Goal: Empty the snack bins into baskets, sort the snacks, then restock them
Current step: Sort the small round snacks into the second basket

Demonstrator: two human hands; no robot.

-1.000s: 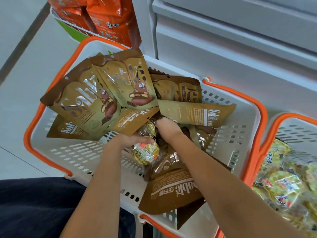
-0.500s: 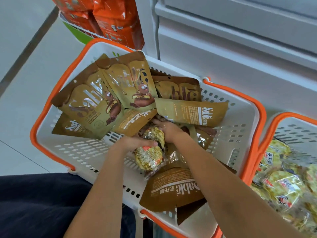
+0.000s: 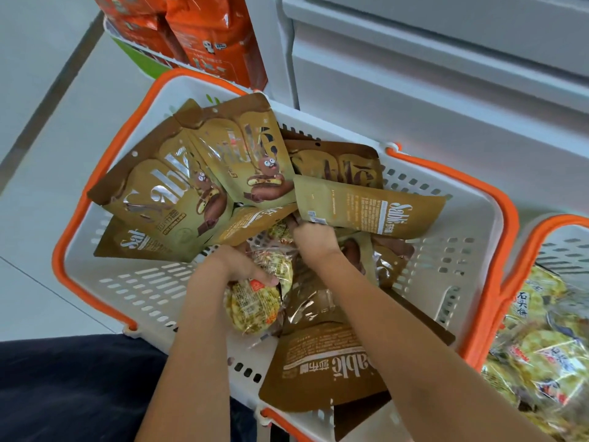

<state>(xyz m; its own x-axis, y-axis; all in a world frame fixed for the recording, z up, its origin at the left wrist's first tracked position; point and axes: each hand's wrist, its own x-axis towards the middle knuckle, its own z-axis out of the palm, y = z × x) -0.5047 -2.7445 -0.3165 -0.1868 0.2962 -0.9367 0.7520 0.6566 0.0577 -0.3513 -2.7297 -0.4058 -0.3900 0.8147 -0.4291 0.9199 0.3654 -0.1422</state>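
Observation:
A white basket with an orange rim (image 3: 134, 288) holds several brown and gold Sable pouches (image 3: 178, 193). My left hand (image 3: 236, 266) grips clear-wrapped yellow-green cracker packs (image 3: 251, 307) in the middle of the basket. My right hand (image 3: 314, 237) reaches under the pouches, its fingers curled on another yellow-green pack (image 3: 280, 231) that is mostly hidden. A second orange-rimmed basket (image 3: 541, 244) at the right holds several of the same yellow-green cracker packs (image 3: 541, 339).
Orange snack bags (image 3: 204, 36) stand on a low shelf behind the basket. A white shelf unit (image 3: 446, 90) rises at the back right. Grey floor (image 3: 38, 122) lies to the left. My dark trouser leg (image 3: 63, 387) is at the lower left.
My left hand has drawn the cracker packs nearer me. My right hand has pushed deeper under the pouches and closed on another pack. The view has shifted slightly.

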